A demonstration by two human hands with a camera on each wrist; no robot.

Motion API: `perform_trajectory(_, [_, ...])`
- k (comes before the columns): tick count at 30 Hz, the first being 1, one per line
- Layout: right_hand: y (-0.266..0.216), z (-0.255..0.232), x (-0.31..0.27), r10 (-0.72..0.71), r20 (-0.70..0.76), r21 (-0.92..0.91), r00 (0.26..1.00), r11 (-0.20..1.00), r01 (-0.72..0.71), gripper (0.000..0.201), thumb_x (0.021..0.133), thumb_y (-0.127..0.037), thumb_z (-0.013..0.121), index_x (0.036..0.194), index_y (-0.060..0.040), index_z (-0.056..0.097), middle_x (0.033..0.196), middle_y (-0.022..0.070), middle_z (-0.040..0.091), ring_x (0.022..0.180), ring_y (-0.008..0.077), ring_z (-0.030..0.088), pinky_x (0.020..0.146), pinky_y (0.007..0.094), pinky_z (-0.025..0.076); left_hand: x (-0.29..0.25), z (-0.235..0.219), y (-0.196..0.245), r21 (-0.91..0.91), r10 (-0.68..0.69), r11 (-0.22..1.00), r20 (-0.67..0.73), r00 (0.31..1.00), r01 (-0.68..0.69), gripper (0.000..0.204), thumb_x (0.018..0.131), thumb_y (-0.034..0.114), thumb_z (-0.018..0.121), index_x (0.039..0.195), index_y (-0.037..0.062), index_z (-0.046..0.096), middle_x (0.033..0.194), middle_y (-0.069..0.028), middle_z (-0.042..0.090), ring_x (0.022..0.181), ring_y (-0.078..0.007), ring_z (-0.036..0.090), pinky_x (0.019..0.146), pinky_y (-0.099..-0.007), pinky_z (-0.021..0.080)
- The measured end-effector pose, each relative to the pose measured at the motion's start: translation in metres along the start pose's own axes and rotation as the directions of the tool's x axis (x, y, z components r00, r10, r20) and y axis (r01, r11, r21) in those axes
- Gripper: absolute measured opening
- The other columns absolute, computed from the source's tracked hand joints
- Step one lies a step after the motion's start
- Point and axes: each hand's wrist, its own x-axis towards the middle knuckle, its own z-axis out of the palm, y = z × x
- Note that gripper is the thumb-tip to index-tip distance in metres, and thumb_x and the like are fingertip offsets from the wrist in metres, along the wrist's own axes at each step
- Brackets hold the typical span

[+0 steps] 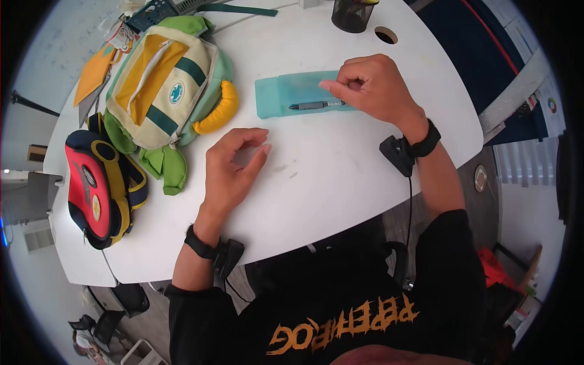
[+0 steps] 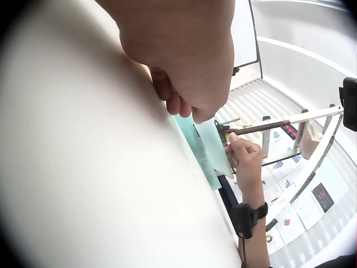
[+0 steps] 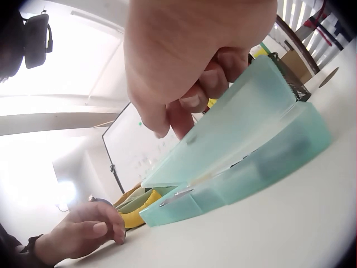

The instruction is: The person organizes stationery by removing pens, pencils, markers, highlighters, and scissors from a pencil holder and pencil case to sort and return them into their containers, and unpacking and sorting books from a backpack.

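Note:
A translucent teal pencil case [image 3: 240, 184] lies on the white table with its lid [image 3: 223, 125] tilted partway up. Inside its near side is a dark pen [image 1: 310, 106]. My right hand [image 1: 377, 88] is at the raised lid, fingers loosely bent. In the right wrist view the lid's edge hides some fingertips, and no pinch on it shows. My left hand [image 1: 234, 163] hovers low over the table, left of and nearer than the case, its fingers loosely curved around nothing.
Left of the case sits a cream and green backpack [image 1: 164, 85] with a yellow handle [image 1: 220, 111]. A red and navy bag [image 1: 97, 185] lies nearer, at the table's left side. A black mesh pen holder [image 1: 351, 15] and a round table hole [image 1: 385, 35] are behind the case.

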Motion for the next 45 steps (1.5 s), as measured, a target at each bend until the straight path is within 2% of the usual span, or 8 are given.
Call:
perform_trajectory(7, [-0.001, -0.003, 0.0, 0.107, 0.213, -0.013, 0.971, 0.994, -0.107, 0.028, 0.076, -0.034, 0.092, 0.072, -0.0114, 0.075, 0.059, 0.0013, 0.059, 0.056, 0.0192, 0.056, 0.056, 0.0335, 0.043, 0.005, 0.0, 0.001, 0.017, 0.009, 1.0, 0.012, 1.0, -0.009, 0.021, 0.092, 0.004, 0.08, 0.112, -0.0015, 0.075, 0.104, -0.0077, 0.078, 0.097, -0.0156, 0.071, 0.093, -0.029, 0.055])
perform_trajectory(14, [0.002, -0.008, 0.003, 0.164, 0.228, -0.01, 0.96, 0.986, -0.167, 0.032, 0.07, -0.038, 0.096, 0.076, -0.0135, 0.076, 0.06, -0.0013, 0.056, 0.058, 0.0183, 0.057, 0.058, 0.0336, 0.043, 0.003, 0.0, 0.006, 0.04, 0.02, 0.999, 0.004, 1.0, -0.02, 0.02, 0.092, 0.003, 0.078, 0.111, -0.0017, 0.076, 0.103, -0.0079, 0.078, 0.097, -0.0157, 0.071, 0.092, -0.0287, 0.055])
perform_trajectory(19, [0.008, 0.003, -0.003, 0.096, 0.104, -0.015, 0.99, 0.995, -0.095, 0.051, 0.067, -0.037, 0.097, 0.107, -0.0147, 0.077, 0.1, 0.004, 0.068, 0.095, 0.0228, 0.067, 0.079, 0.0359, 0.054, -0.001, 0.003, 0.005, 0.057, 0.013, 0.998, 0.002, 1.0, -0.013, 0.019, 0.092, 0.003, 0.078, 0.111, -0.0014, 0.076, 0.104, -0.0081, 0.078, 0.096, -0.0155, 0.071, 0.093, -0.0286, 0.055])
perform_trajectory(25, [0.02, 0.01, -0.002, -0.037, 0.047, 0.058, 0.998, 0.998, 0.034, 0.068, 0.069, -0.032, 0.096, 0.13, -0.0123, 0.072, 0.125, 0.01, 0.07, 0.122, 0.0321, 0.062, 0.105, 0.0431, 0.051, 0.001, 0.002, 0.002, 0.073, 0.05, 0.996, -0.008, 0.999, -0.05, 0.02, 0.091, 0.005, 0.08, 0.11, -0.0007, 0.076, 0.102, -0.0111, 0.078, 0.092, -0.0197, 0.074, 0.086, -0.0302, 0.057])
perform_trajectory(29, [0.016, 0.011, 0.001, -0.1, 0.043, 0.047, 0.994, 0.994, 0.098, 0.066, 0.072, -0.031, 0.095, 0.131, -0.0117, 0.071, 0.13, 0.0105, 0.071, 0.123, 0.0329, 0.062, 0.106, 0.0436, 0.051, 0.001, 0.003, 0.004, 0.054, 0.063, 0.997, -0.007, 0.998, -0.063, 0.021, 0.091, 0.005, 0.08, 0.11, -0.0011, 0.076, 0.102, -0.0111, 0.078, 0.092, -0.0192, 0.074, 0.086, -0.0304, 0.057])
perform_trajectory(35, [0.021, 0.016, -0.002, 0.023, 0.124, 0.133, 0.992, 0.99, -0.039, 0.068, 0.073, -0.024, 0.093, 0.135, -0.0081, 0.069, 0.132, 0.014, 0.07, 0.123, 0.0344, 0.063, 0.107, 0.0444, 0.05, -0.001, 0.004, 0.002, 0.041, 0.013, 0.999, 0.007, 1.0, -0.014, 0.019, 0.094, 0.005, 0.078, 0.112, -0.0019, 0.076, 0.101, -0.0069, 0.077, 0.095, -0.0143, 0.07, 0.092, -0.0288, 0.054])
perform_trajectory(40, [0.03, 0.018, -0.005, -0.073, 0.155, 0.047, 0.985, 0.997, 0.066, 0.069, 0.071, -0.03, 0.092, 0.133, -0.0111, 0.069, 0.128, 0.0119, 0.072, 0.121, 0.0337, 0.064, 0.109, 0.0461, 0.046, 0.001, 0.002, -0.002, 0.016, -0.006, 1.0, -0.002, 1.0, 0.006, 0.022, 0.093, 0.005, 0.079, 0.113, -0.0022, 0.075, 0.102, -0.0108, 0.078, 0.095, -0.0174, 0.073, 0.089, -0.0304, 0.057])
perform_trajectory(45, [0.041, -0.013, -0.006, 0.07, 0.269, -0.02, 0.961, 0.998, -0.067, 0.079, 0.07, -0.022, 0.092, 0.142, -0.01, 0.061, 0.129, 0.0145, 0.069, 0.126, 0.0357, 0.06, 0.114, 0.0437, 0.04, -0.003, 0.002, 0.002, 0.051, 0.009, 0.999, 0.006, 1.0, -0.009, 0.021, 0.093, 0.005, 0.079, 0.112, -0.0019, 0.076, 0.103, -0.0095, 0.078, 0.095, -0.0175, 0.073, 0.089, -0.0298, 0.057])
